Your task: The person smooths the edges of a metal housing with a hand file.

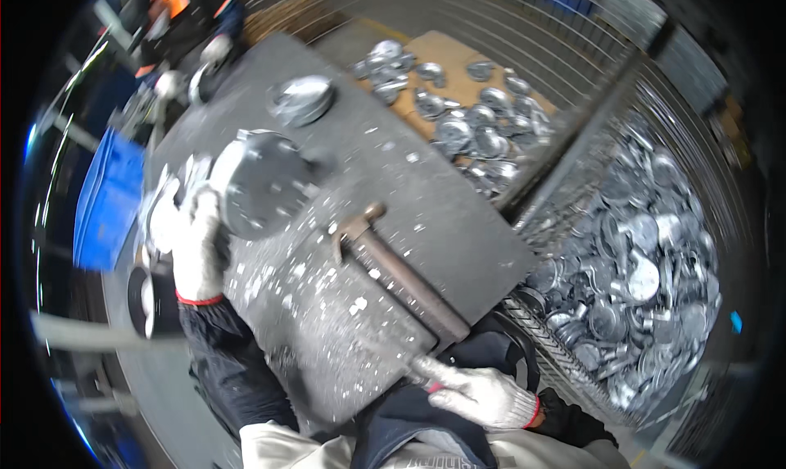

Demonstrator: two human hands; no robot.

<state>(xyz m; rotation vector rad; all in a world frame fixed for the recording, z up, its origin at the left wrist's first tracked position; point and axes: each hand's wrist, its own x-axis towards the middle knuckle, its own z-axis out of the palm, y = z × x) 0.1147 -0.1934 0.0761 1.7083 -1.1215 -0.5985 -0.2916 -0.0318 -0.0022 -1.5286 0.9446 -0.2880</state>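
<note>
My left hand (pixel 199 252), in a white knit glove with a red cuff, grips the left edge of a round grey metal casting (pixel 266 182) above the bench's left side. Both are smeared by motion. At the near edge of the bench, my gloved right hand (pixel 487 397) is closed around a tool (pixel 422 369) with a bit of red at its grip; its working end is too blurred to name. Between the hands a claw hammer (pixel 401 276) lies on the dark bench top (pixel 434 199), its head pointing away from me. Another round casting (pixel 301 100) rests farther back.
Pale chips lie scattered over the bench. Several castings (pixel 491 129) lie on a brown board (pixel 458 55) beyond it. At right, a wire cage (pixel 565 362) holds a heap of metal parts (pixel 643 280). A blue bin (pixel 106 199) stands left; another person (pixel 176 27) is at the far left.
</note>
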